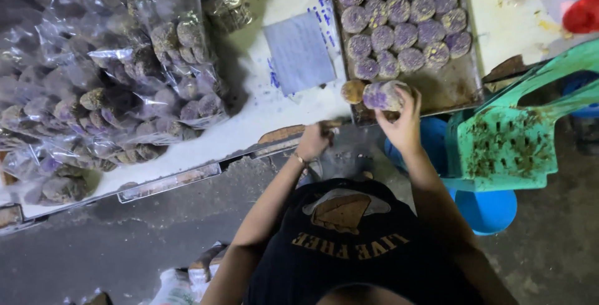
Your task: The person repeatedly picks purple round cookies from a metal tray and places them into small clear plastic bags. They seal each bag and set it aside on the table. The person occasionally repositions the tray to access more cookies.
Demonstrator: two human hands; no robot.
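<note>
Fingers of the right hand (402, 124) curl in a grip round purple cookies (382, 94); left hand (315, 139) fisted.

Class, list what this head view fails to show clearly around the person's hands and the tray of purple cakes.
- Left hand: closed; anything inside is hidden by its fingers.
- Right hand: palm side hidden; it grips stacked purple cakes.
- Tray: far end cut off by the top edge.
- Bagged cakes: blurred behind glossy plastic.

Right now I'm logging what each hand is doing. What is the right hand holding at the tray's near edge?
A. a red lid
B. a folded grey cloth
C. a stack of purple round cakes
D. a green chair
C: the right hand grips purple round cakes at the tray edge.
</note>
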